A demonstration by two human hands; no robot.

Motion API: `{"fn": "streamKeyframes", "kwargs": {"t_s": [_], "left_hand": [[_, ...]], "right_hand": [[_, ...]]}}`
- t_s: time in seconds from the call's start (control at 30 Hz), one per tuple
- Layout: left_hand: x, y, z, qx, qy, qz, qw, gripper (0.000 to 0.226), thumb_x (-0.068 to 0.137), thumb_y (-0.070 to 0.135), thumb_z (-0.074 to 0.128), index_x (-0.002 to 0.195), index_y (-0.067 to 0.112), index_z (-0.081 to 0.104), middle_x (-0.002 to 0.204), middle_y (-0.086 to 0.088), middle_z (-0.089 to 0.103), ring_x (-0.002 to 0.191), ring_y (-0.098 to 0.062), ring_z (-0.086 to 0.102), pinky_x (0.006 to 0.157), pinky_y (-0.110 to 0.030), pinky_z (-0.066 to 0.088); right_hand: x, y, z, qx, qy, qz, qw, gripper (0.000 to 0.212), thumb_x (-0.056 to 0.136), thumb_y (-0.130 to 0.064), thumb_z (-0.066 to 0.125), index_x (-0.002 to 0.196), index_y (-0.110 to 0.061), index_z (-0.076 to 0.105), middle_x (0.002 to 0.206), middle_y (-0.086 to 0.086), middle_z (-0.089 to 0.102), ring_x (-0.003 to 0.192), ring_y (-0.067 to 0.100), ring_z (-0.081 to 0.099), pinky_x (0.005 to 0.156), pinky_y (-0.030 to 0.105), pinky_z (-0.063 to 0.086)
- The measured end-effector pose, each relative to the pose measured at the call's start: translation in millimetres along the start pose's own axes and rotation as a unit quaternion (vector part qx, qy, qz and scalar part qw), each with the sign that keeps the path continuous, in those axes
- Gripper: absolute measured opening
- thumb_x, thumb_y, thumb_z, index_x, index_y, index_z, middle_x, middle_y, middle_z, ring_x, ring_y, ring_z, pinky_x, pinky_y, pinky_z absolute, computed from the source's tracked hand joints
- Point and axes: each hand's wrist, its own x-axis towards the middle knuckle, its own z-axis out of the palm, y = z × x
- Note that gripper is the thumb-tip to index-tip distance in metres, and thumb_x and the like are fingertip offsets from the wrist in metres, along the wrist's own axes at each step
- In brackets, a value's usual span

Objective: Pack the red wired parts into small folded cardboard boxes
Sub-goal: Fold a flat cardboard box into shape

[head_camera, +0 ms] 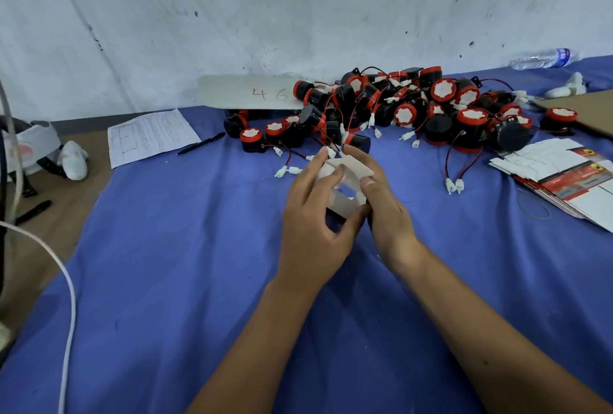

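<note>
1. Head view, centre of the frame: both hands work on one small white box (345, 181) held above the blue cloth (166, 264). The left hand (315, 221) curls round the box's left side, thumb pressed on its near wall. The right hand (384, 214) grips the right side, thumb tip on the upper flap.

2. The box mouth looks open. Red and black wires with white plugs poke out past its far edge, so a part seems to be going in; the part's body I cannot see.

3. Upper centre to upper right: the pile of red parts (414, 108) lies well apart from the hands. Flat boxes (564, 178) are stacked at the right edge.

4. Upper left: a form (152, 134) with a pen (200, 144) just beside it.

5. To do this step well, I would say: tuck the wires fully inside first, keep the walls square, then fold the flap down without pinching a plug.
</note>
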Motion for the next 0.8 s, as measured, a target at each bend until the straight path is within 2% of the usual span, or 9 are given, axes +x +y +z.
{"fn": "streamKeyframes", "kwargs": {"t_s": [0.1,0.17,0.3,0.43,0.5,0.57,0.67,0.73,0.8], "left_hand": [[0.8,-0.1,0.1,0.012,0.021,0.034,0.999,0.044,0.089,0.018,0.077,0.129,0.003,0.066,0.153,-0.012,0.051,0.142,-0.024,0.049,0.116,-0.028,0.039],[1.4,0.4,0.3,0.004,0.039,0.042,0.998,0.039,0.09,0.013,0.075,0.127,0.001,0.067,0.152,-0.013,0.052,0.142,-0.024,0.049,0.114,-0.036,0.044],[3.7,1.9,-1.3,-0.02,0.062,0.068,0.996,0.031,0.09,-0.002,0.069,0.121,-0.002,0.068,0.149,-0.013,0.054,0.139,-0.026,0.051,0.11,-0.037,0.047],[5.7,4.6,-5.9,-0.051,0.058,0.095,0.992,0.037,0.086,-0.012,0.056,0.12,-0.003,0.067,0.148,-0.011,0.055,0.136,-0.024,0.052,0.11,-0.036,0.044],[6.2,3.1,-8.0,-0.056,0.045,0.092,0.993,0.037,0.087,-0.01,0.055,0.12,-0.001,0.067,0.15,-0.01,0.053,0.138,-0.025,0.051,0.11,-0.04,0.045],[6.4,-0.1,-9.2,-0.043,0.019,0.087,0.995,0.033,0.091,0.003,0.057,0.123,0.002,0.066,0.154,-0.009,0.047,0.143,-0.028,0.046,0.114,-0.044,0.041],[5.6,-2.1,-8.8,-0.035,-0.038,0.072,0.996,0.041,0.095,0.025,0.063,0.132,0.009,0.063,0.161,-0.009,0.036,0.15,-0.024,0.036,0.119,-0.036,0.034],[5.7,-3.5,-8.0,-0.052,-0.051,0.053,0.996,0.041,0.096,0.027,0.067,0.134,0.012,0.062,0.161,-0.009,0.035,0.15,-0.019,0.034,0.117,-0.031,0.036],[6.2,-5.1,-8.0,-0.06,-0.042,0.047,0.996,0.038,0.096,0.022,0.068,0.132,0.01,0.062,0.159,-0.012,0.036,0.15,-0.019,0.035,0.117,-0.027,0.035]], "right_hand": [[0.1,-3.4,-0.5,0.013,-0.004,-0.013,1.0,0.04,0.109,-0.016,0.038,0.146,-0.026,0.049,0.153,-0.006,0.048,0.144,0.011,0.041,0.12,0.046,0.034],[0.4,-6.9,-1.0,-0.013,-0.016,-0.041,0.999,0.039,0.109,-0.017,0.042,0.146,-0.025,0.05,0.148,-0.008,0.054,0.138,0.01,0.048,0.117,0.043,0.039],[-1.3,-8.4,1.4,-0.007,-0.012,-0.051,0.999,0.042,0.103,-0.023,0.056,0.145,-0.022,0.054,0.137,0.001,0.064,0.124,0.024,0.062,0.102,0.054,0.052],[0.1,-9.1,-3.1,0.044,-0.069,-0.02,0.996,0.054,0.098,-0.037,0.063,0.149,-0.038,0.045,0.13,0.009,0.067,0.113,0.026,0.068,0.094,0.047,0.057],[0.8,-7.7,-2.4,0.016,-0.081,-0.025,0.996,0.053,0.095,-0.052,0.061,0.146,-0.047,0.045,0.131,0.008,0.063,0.107,0.017,0.067,0.089,0.042,0.056],[2.2,-5.3,0.3,-0.017,-0.064,-0.045,0.997,0.05,0.097,-0.058,0.054,0.145,-0.049,0.044,0.122,0.0,0.067,0.102,0.014,0.067,0.085,0.042,0.057],[3.7,-2.2,-0.3,0.007,-0.041,-0.048,0.998,0.046,0.101,-0.058,0.046,0.144,-0.042,0.045,0.116,0.0,0.069,0.105,0.019,0.069,0.083,0.034,0.059],[2.9,-1.0,-2.5,0.013,-0.038,-0.031,0.999,0.045,0.102,-0.058,0.041,0.141,-0.036,0.046,0.113,-0.006,0.069,0.1,0.011,0.069,0.079,0.025,0.057],[2.4,-0.3,-4.0,0.029,-0.047,-0.002,0.998,0.044,0.1,-0.061,0.041,0.137,-0.039,0.05,0.111,-0.006,0.069,0.096,0.009,0.067,0.077,0.024,0.055]]}}
